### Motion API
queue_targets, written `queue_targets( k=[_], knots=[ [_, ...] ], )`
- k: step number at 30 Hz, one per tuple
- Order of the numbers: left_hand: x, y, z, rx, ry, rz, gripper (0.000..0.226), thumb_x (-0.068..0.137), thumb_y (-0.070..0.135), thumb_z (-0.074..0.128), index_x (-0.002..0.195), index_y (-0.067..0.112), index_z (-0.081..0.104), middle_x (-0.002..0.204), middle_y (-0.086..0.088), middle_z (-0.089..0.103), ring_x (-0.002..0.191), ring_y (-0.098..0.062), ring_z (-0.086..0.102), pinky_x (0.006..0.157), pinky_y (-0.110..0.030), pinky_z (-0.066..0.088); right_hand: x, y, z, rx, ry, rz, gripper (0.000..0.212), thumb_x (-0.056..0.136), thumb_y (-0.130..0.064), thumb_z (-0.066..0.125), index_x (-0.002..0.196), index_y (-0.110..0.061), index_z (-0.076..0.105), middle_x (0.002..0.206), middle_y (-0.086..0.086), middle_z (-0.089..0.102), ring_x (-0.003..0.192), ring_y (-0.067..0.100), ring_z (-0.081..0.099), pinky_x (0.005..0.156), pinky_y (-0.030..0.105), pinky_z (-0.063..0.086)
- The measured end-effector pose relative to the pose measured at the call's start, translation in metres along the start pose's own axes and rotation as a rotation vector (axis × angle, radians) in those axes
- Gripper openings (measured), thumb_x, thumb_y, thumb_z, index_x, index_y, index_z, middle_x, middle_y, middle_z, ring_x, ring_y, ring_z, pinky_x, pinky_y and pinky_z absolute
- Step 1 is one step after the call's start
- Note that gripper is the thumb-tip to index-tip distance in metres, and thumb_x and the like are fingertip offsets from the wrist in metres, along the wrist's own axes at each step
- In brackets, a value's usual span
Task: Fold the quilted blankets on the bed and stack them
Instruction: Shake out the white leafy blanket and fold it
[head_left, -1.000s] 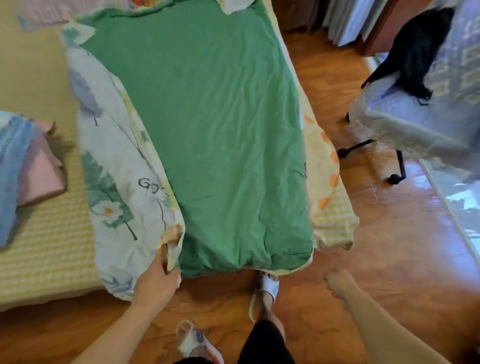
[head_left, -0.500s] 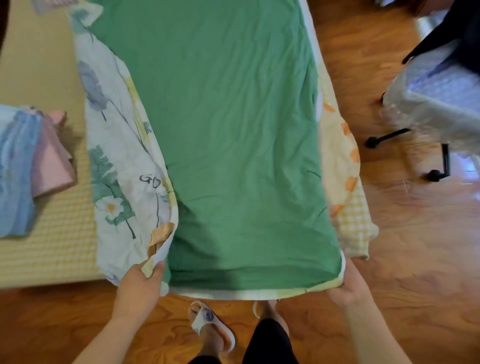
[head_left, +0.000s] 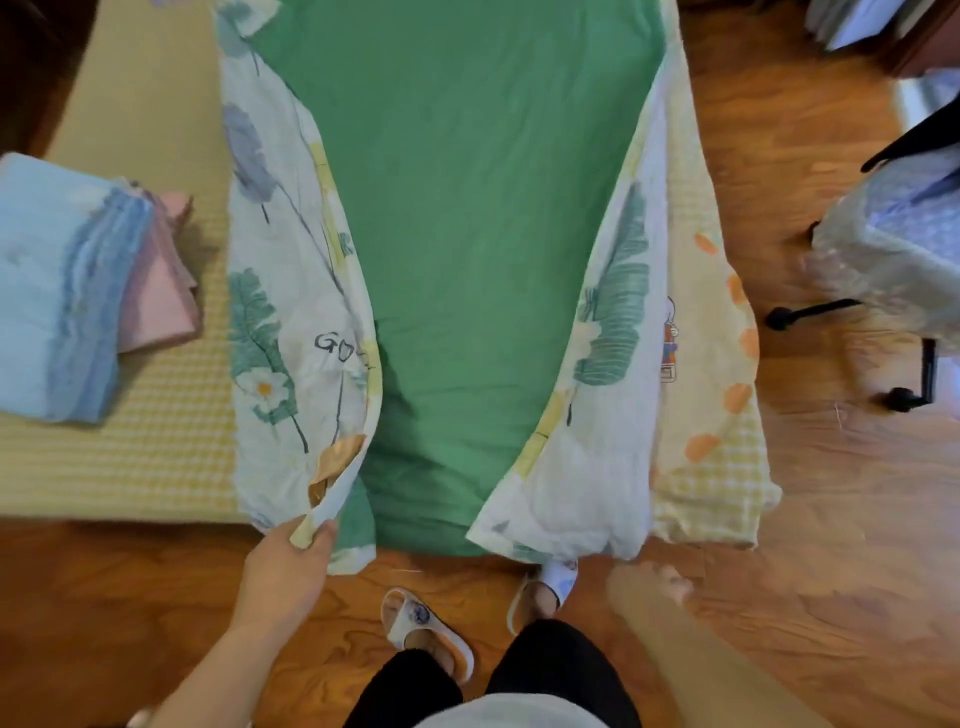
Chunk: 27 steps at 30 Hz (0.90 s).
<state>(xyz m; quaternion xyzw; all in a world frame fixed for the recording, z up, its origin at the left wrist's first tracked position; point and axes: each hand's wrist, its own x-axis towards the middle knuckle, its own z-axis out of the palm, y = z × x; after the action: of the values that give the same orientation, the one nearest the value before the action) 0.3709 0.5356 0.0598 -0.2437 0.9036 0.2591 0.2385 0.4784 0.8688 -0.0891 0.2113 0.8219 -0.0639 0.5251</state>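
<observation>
A quilted blanket lies along the bed with its green side up. Its floral left flap is turned inward, and my left hand pinches that flap's near corner at the bed's foot. The floral right flap lies folded in over the green. My right hand is blurred, just below the flap's near edge and apart from it, holding nothing. A yellow blanket with orange prints lies under the right side. A folded blue blanket sits on a folded pink one at the left.
The bed has a yellow checked cover. A wheeled chair draped with cloth stands on the wood floor to the right. My feet in sandals stand at the bed's foot.
My right hand flipped the blanket's right edge inward over the green side, then let go and drew back. My left hand kept hold of the left corner.
</observation>
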Motion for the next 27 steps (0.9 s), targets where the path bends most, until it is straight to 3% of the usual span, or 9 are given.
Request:
queue_targets(
  k=[3,5,9,12,16,20,23,25,27],
  knots=[
    [-0.002,-0.003,-0.005,-0.027,-0.001,0.008,0.022,0.102,0.029,0.058,0.089,0.013,0.066,0.076,-0.001,0.064,0.071,-0.018,0.057,0.059,-0.033,0.039,0.012,-0.023,-0.024,0.045,0.257,-0.229,0.031,0.097,-0.018,0.041,0.126,-0.016,0.050,0.126,0.006,0.051,0.120,0.027,0.053,0.089,0.036,0.044],
    [0.000,-0.011,-0.006,-0.057,0.001,-0.021,0.021,0.101,0.029,0.060,0.087,0.015,0.067,0.075,-0.006,0.067,0.070,-0.022,0.060,0.056,-0.032,0.039,0.017,-0.054,-0.033,0.093,0.282,-0.370,0.020,0.096,-0.014,0.042,0.114,-0.014,0.050,0.114,0.007,0.058,0.107,0.031,0.061,0.075,0.037,0.042],
    [0.003,-0.021,-0.005,-0.097,-0.002,-0.063,0.027,0.100,0.033,0.060,0.081,0.014,0.067,0.067,-0.007,0.061,0.061,-0.023,0.054,0.053,-0.035,0.034,0.028,-0.117,-0.024,0.174,0.150,-0.507,0.045,0.098,-0.027,0.042,0.142,-0.022,0.038,0.130,0.011,0.058,0.113,0.036,0.059,0.088,0.042,0.047],
    [0.009,-0.030,-0.005,-0.093,0.017,-0.049,0.034,0.099,0.033,0.060,0.074,0.010,0.062,0.065,-0.005,0.058,0.059,-0.020,0.050,0.053,-0.035,0.034,0.047,-0.150,-0.005,0.192,0.070,-0.466,0.057,0.098,-0.038,0.045,0.152,-0.031,0.028,0.138,0.010,0.056,0.121,0.035,0.057,0.099,0.044,0.048],
    [0.016,-0.045,-0.015,-0.125,0.002,0.000,0.036,0.099,0.033,0.060,0.068,0.016,0.055,0.061,0.000,0.053,0.056,-0.016,0.046,0.052,-0.033,0.033,0.056,-0.171,0.006,0.180,0.123,-0.265,0.035,0.098,-0.041,0.038,0.127,-0.023,0.047,0.127,0.011,0.061,0.115,0.034,0.058,0.096,0.044,0.048],
    [0.029,-0.056,-0.050,-0.177,-0.002,0.068,0.031,0.101,0.027,0.059,0.071,0.018,0.056,0.069,-0.004,0.057,0.061,-0.018,0.048,0.055,-0.034,0.034,0.016,-0.152,-0.015,0.295,0.366,-0.097,0.037,0.103,-0.043,0.038,0.117,-0.014,0.056,0.114,0.013,0.066,0.106,0.034,0.063,0.085,0.040,0.049],
    [0.043,-0.066,-0.094,-0.318,0.008,0.113,0.020,0.100,0.025,0.057,0.087,0.011,0.063,0.083,-0.022,0.064,0.069,-0.033,0.056,0.059,-0.035,0.036,-0.032,-0.130,-0.025,0.539,0.591,0.062,0.011,0.096,-0.015,0.046,0.103,-0.011,0.053,0.097,0.015,0.066,0.091,0.036,0.063,0.071,0.038,0.047],
    [0.051,-0.066,-0.131,-0.440,-0.006,0.177,0.015,0.098,0.022,0.058,0.087,0.014,0.064,0.086,-0.025,0.065,0.071,-0.039,0.058,0.062,-0.036,0.037,-0.076,-0.127,-0.039,0.814,0.725,0.142,0.020,0.086,-0.002,0.052,0.100,-0.017,0.049,0.089,0.016,0.063,0.083,0.035,0.061,0.072,0.040,0.049],
    [0.052,-0.060,-0.178,-0.566,-0.005,0.268,0.012,0.093,0.023,0.061,0.082,0.017,0.064,0.079,-0.020,0.063,0.068,-0.033,0.056,0.063,-0.039,0.041,-0.130,-0.138,-0.066,1.063,0.864,0.111,0.035,0.087,-0.005,0.062,0.110,-0.027,0.049,0.097,0.017,0.066,0.086,0.031,0.061,0.081,0.043,0.052]
  ],
)
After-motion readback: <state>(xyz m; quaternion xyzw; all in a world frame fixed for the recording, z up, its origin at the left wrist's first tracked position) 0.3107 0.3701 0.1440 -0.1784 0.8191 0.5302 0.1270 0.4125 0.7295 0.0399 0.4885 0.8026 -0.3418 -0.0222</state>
